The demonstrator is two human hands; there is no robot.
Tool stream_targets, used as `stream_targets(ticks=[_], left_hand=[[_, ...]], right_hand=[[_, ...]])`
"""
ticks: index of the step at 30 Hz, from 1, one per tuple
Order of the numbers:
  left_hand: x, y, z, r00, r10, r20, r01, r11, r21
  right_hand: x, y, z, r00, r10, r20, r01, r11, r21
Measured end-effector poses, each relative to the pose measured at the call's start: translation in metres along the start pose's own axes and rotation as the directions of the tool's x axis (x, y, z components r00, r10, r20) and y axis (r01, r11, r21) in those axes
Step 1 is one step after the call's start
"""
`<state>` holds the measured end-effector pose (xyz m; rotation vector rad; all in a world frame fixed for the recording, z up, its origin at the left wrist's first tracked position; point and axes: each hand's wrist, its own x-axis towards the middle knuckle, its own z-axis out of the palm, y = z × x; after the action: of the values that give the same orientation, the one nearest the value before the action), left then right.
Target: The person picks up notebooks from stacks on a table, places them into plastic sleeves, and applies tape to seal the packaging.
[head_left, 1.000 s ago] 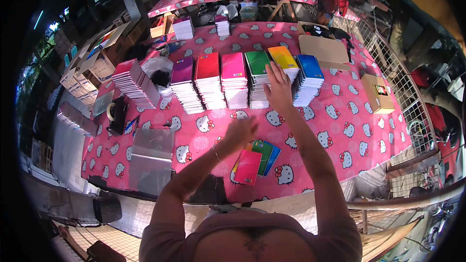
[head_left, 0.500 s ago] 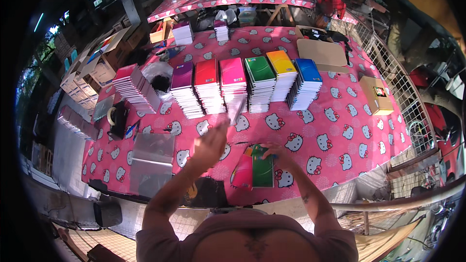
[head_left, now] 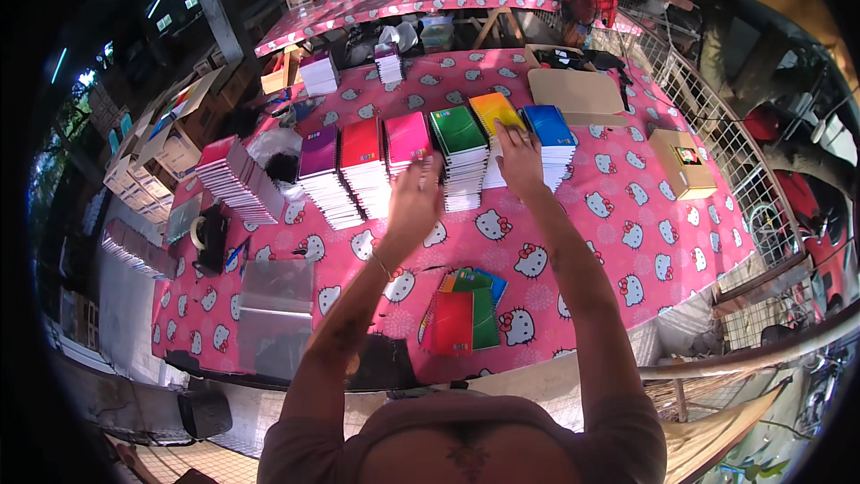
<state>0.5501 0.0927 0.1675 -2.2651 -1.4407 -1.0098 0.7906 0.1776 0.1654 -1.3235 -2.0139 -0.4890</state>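
The left hand [head_left: 417, 200] reaches the front edge of the pink notebook stack [head_left: 408, 131], its grip blurred, so I cannot tell whether it pinches a cover. The right hand [head_left: 521, 159] lies over the yellow notebook stack [head_left: 494, 108], fingers extended; whether they clasp anything is unclear. The stacks stand in a row at centre, one colour each, probably for easy reach. Nearer, at lower centre, a loose fanned pile [head_left: 453, 323] lies on the desk [head_left: 587, 327]. Half a second ago the right hand was at that pile; now red tops it, overlapping green.
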Motion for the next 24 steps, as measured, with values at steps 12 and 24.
stream_targets(ticks=[12,24], left_hand=[[-0.037,0.021,-0.133,0.978,0.057,0.199,-0.048,0.998,-0.049],[-0.253,0.030,-0.063,0.823,0.455,0.339,-0.215,0.802,-0.557]], right_hand=[[-0.202,-0.073,-0.020,0.968,-0.061,0.242,-0.175,0.529,0.830],[-0.178,-0.072,-0.010,0.947,0.193,0.255,-0.293,0.842,0.453]])
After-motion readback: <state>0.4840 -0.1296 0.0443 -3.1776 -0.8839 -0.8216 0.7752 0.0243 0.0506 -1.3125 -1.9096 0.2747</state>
